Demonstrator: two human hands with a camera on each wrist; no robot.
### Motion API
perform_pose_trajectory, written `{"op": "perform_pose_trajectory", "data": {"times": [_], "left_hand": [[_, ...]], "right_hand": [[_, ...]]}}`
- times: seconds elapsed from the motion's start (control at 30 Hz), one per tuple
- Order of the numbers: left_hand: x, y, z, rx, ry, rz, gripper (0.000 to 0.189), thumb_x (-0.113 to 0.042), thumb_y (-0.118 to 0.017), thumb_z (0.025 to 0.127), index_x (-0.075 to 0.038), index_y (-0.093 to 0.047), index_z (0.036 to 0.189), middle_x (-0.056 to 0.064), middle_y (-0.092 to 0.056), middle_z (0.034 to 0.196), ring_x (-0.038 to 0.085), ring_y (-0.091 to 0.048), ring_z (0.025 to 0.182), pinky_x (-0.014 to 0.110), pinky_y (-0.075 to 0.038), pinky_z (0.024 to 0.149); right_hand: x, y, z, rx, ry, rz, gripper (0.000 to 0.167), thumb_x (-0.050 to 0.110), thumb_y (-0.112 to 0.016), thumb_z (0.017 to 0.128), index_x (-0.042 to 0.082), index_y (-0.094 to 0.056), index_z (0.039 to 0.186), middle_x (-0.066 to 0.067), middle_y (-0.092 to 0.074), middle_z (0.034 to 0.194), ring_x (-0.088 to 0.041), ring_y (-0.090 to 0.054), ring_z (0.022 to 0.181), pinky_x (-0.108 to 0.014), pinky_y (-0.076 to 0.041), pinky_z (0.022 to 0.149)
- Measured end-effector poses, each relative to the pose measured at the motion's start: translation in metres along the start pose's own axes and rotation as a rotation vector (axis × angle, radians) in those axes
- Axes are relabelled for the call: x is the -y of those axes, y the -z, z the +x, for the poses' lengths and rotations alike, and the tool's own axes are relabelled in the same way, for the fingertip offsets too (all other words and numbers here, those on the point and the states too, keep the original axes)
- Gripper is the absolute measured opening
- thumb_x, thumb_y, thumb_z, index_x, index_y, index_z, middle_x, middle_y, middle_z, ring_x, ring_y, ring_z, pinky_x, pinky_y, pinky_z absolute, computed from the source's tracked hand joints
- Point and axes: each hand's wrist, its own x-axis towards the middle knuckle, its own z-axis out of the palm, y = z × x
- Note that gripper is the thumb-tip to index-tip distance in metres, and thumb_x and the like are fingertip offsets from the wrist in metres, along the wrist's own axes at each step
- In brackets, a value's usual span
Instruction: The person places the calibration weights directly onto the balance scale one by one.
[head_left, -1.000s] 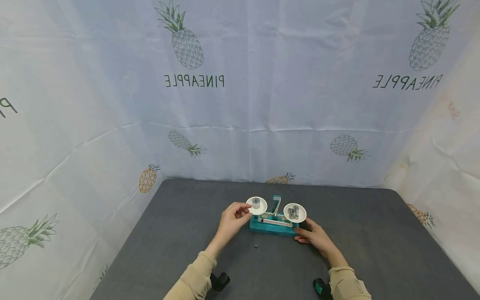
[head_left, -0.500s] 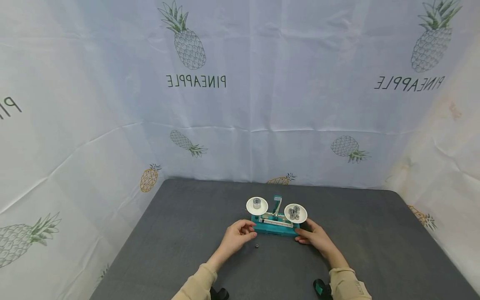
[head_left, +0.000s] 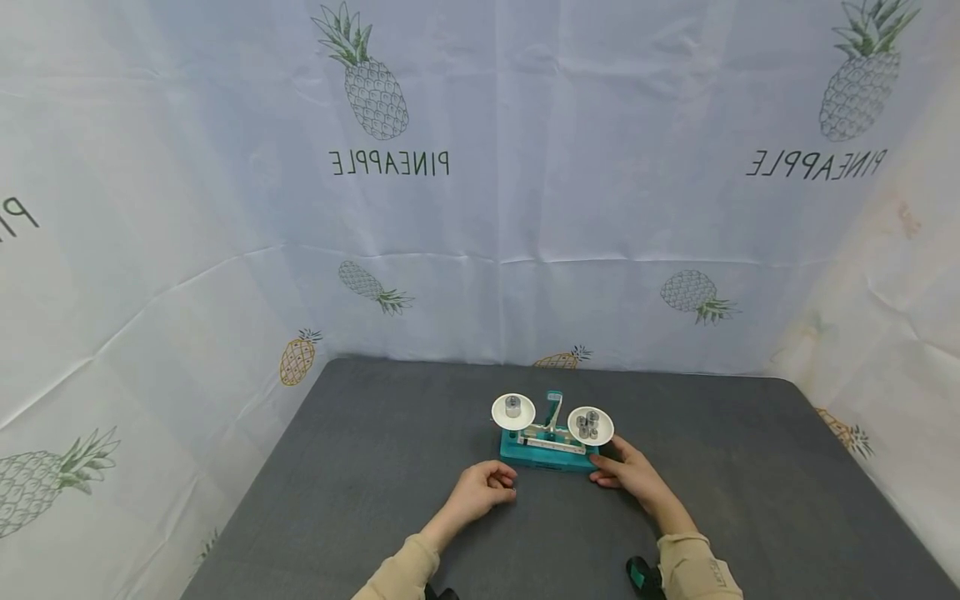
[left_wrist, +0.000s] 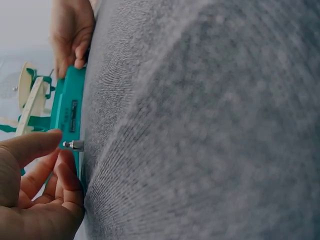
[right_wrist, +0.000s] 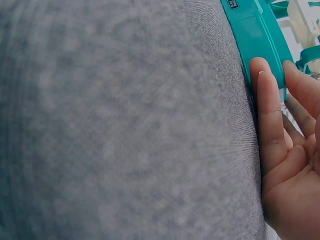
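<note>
A teal balance scale (head_left: pixel 547 457) with two white pans stands on the dark table. One cylindrical metal weight (head_left: pixel 513 407) sits on the left pan (head_left: pixel 500 419), and several smaller weights (head_left: pixel 588 426) are on the right pan (head_left: pixel 607 433). In front of the base, a small knobbed metal weight (left_wrist: pixel 75 145) stands on the tabletop; the fingers mostly hide it in the head view. My left hand (head_left: pixel 476 492) is beside this weight, thumb and forefinger apart around its knob. At the base's right end, my right hand (head_left: pixel 630 473) holds the corner between thumb and fingers.
The grey cloth-like tabletop (head_left: pixel 390 450) spreads around the scale. Behind it hangs a white curtain (head_left: pixel 480 308) printed with pineapples. A black wrist device (head_left: pixel 643 577) is on my right forearm.
My left hand has come away from the left pan, moving down and toward me to the small weight on the table. My right hand stays at the base.
</note>
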Motion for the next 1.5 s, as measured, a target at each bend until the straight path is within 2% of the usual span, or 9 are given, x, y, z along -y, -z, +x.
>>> {"op": "perform_pose_trajectory", "data": {"times": [0.33, 0.5, 0.73, 0.9, 1.17, 1.37, 1.5], "left_hand": [[-0.005, -0.005, -0.002, -0.034, -0.007, 0.048, 0.014, 0.000, -0.071, 0.074, -0.001, -0.068, 0.088, 0.007, -0.065, 0.077, 0.000, -0.051, 0.059, 0.018, -0.043, 0.052], [-0.006, -0.006, -0.002, -0.047, -0.016, 0.046, 0.011, 0.000, -0.070, 0.075, -0.002, -0.069, 0.085, 0.007, -0.066, 0.075, 0.000, -0.051, 0.059, 0.018, -0.043, 0.052], [-0.003, -0.007, 0.000, -0.059, 0.012, 0.095, 0.004, -0.003, -0.071, 0.076, -0.005, -0.069, 0.079, 0.004, -0.066, 0.072, 0.001, -0.050, 0.056, 0.018, -0.042, 0.050], [-0.004, -0.007, -0.001, -0.057, 0.017, 0.095, 0.004, -0.003, -0.071, 0.076, -0.004, -0.068, 0.079, 0.004, -0.065, 0.071, 0.003, -0.050, 0.056, 0.019, -0.042, 0.050], [-0.007, 0.000, -0.006, -0.082, 0.013, 0.081, 0.003, -0.006, -0.070, 0.079, -0.006, -0.068, 0.081, 0.004, -0.066, 0.074, 0.001, -0.049, 0.056, 0.018, -0.042, 0.051], [-0.012, 0.011, -0.006, -0.129, -0.029, 0.078, 0.003, -0.011, -0.069, 0.081, -0.008, -0.069, 0.083, 0.004, -0.067, 0.075, -0.001, -0.048, 0.057, 0.018, -0.042, 0.051], [-0.018, 0.020, -0.002, -0.182, -0.065, 0.069, 0.006, -0.012, -0.069, 0.082, -0.007, -0.070, 0.086, 0.005, -0.069, 0.078, -0.002, -0.049, 0.060, 0.017, -0.043, 0.053]], "right_hand": [[0.002, -0.001, -0.001, -0.015, -0.004, 0.004, 0.071, 0.021, -0.062, 0.089, 0.002, -0.022, 0.145, -0.030, -0.031, 0.140, -0.016, -0.068, 0.078, -0.027, -0.056, 0.068], [0.002, -0.001, -0.002, -0.014, -0.004, 0.003, 0.072, 0.021, -0.062, 0.089, 0.002, -0.021, 0.145, -0.030, -0.027, 0.143, -0.017, -0.068, 0.078, -0.027, -0.056, 0.068], [0.000, 0.000, -0.002, -0.002, 0.009, -0.027, 0.074, 0.024, -0.061, 0.090, 0.002, -0.019, 0.146, -0.030, -0.024, 0.146, -0.018, -0.068, 0.083, -0.026, -0.056, 0.070], [-0.001, 0.001, -0.003, 0.001, 0.013, -0.022, 0.073, 0.024, -0.061, 0.090, 0.003, -0.019, 0.146, -0.030, -0.024, 0.146, -0.020, -0.068, 0.084, -0.027, -0.056, 0.070], [0.000, 0.000, -0.002, 0.002, 0.007, -0.022, 0.074, 0.024, -0.061, 0.090, 0.002, -0.018, 0.147, -0.031, -0.021, 0.147, -0.019, -0.068, 0.083, -0.027, -0.056, 0.070], [0.001, -0.001, -0.003, -0.005, 0.004, -0.026, 0.074, 0.023, -0.061, 0.090, 0.002, -0.019, 0.147, -0.030, -0.022, 0.148, -0.018, -0.068, 0.083, -0.027, -0.056, 0.070], [0.001, -0.001, -0.004, -0.002, 0.003, -0.026, 0.074, 0.024, -0.061, 0.090, 0.003, -0.019, 0.146, -0.030, -0.021, 0.148, -0.018, -0.068, 0.083, -0.027, -0.056, 0.070]]}}
